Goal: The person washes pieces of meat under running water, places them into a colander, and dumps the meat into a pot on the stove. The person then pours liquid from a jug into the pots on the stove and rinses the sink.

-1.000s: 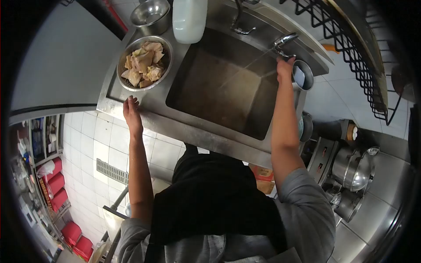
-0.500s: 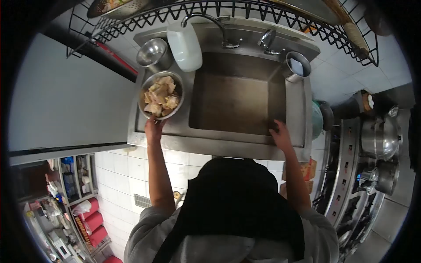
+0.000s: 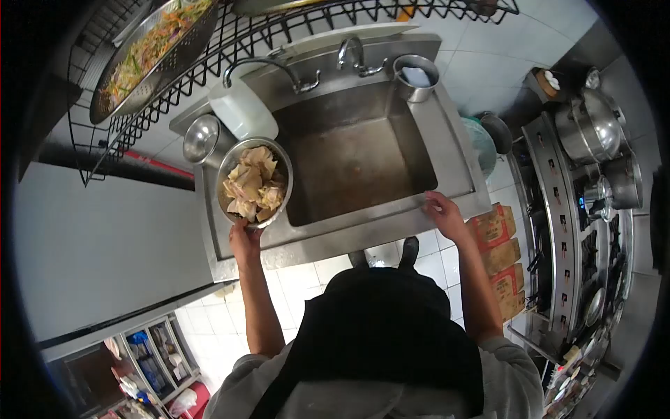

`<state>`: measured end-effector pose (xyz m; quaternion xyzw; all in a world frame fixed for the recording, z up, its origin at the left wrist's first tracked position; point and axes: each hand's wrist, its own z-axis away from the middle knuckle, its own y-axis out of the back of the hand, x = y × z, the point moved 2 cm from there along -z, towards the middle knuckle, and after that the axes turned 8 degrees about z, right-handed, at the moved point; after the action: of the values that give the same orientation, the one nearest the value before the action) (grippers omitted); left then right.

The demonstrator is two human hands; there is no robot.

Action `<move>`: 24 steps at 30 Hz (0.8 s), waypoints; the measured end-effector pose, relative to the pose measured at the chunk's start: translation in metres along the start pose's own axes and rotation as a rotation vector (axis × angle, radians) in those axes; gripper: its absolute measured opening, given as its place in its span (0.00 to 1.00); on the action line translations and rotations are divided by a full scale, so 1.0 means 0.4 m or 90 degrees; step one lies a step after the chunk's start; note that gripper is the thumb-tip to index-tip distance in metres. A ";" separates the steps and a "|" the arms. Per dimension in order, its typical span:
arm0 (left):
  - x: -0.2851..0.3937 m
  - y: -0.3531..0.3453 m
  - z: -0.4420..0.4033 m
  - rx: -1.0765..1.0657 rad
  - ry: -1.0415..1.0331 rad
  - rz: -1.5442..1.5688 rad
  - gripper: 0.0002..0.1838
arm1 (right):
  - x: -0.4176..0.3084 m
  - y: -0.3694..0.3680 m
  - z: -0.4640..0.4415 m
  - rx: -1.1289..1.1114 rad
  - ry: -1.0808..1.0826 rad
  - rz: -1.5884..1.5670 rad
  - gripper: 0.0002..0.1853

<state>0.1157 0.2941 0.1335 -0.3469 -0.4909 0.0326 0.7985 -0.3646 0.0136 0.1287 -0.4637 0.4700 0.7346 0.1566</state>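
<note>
No longer reaching to the right tap [image 3: 363, 70]; now keeping the right hand [image 3: 444, 215], loosely spread and holding nothing, by the near right corner of the sink [image 3: 352, 164] — seemingly working by the left hand [image 3: 244, 244] only. Touching the near rim of the metal bowl [image 3: 283, 159] with pale meat pieces [image 3: 252, 183], on the bench [image 3: 447, 143] left of the sink. Partly hiding the contact — so being unable to tell pinching from resting.

No readable text or numbers.
</note>
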 end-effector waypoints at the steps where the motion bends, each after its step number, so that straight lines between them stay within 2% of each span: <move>1: 0.003 -0.051 0.015 -0.022 0.008 0.007 0.14 | -0.023 0.007 -0.021 0.019 0.012 0.027 0.22; 4: -0.025 -0.136 0.024 -0.007 0.063 0.005 0.13 | -0.112 0.029 -0.097 0.031 -0.012 0.040 0.22; 7: -0.068 -0.192 0.030 -0.022 0.097 -0.006 0.09 | -0.171 0.037 -0.179 -0.004 0.031 0.111 0.25; 10: -0.117 -0.215 0.032 -0.013 0.116 -0.019 0.07 | -0.205 0.051 -0.313 0.012 0.163 0.209 0.30; 12: -0.140 -0.294 0.072 0.009 0.107 0.015 0.05 | -0.232 0.067 -0.439 0.088 0.276 0.360 0.34; 14: -0.154 -0.301 0.103 -0.018 0.068 -0.090 0.04 | -0.308 0.087 -0.566 0.093 0.257 0.331 0.34; 17: -0.192 -0.263 0.090 0.007 0.148 -0.057 0.04 | -0.369 0.091 -0.759 0.111 0.341 0.417 0.34; 20: -0.209 -0.317 0.132 0.049 0.111 -0.008 0.03 | -0.355 0.041 -0.939 0.140 0.449 0.655 0.33; 23: -0.202 -0.380 0.163 0.088 0.092 -0.025 0.04 | -0.370 0.038 -0.973 0.050 0.386 0.720 0.33; 24: -0.217 -0.355 0.152 0.068 0.091 -0.019 0.05 | -0.350 0.027 -0.988 0.038 0.391 0.782 0.28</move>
<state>-0.0190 0.1843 0.1672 -0.2979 -0.4355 0.0217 0.8492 -0.0878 -0.2934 0.1997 -0.2955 0.6907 0.5123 -0.4161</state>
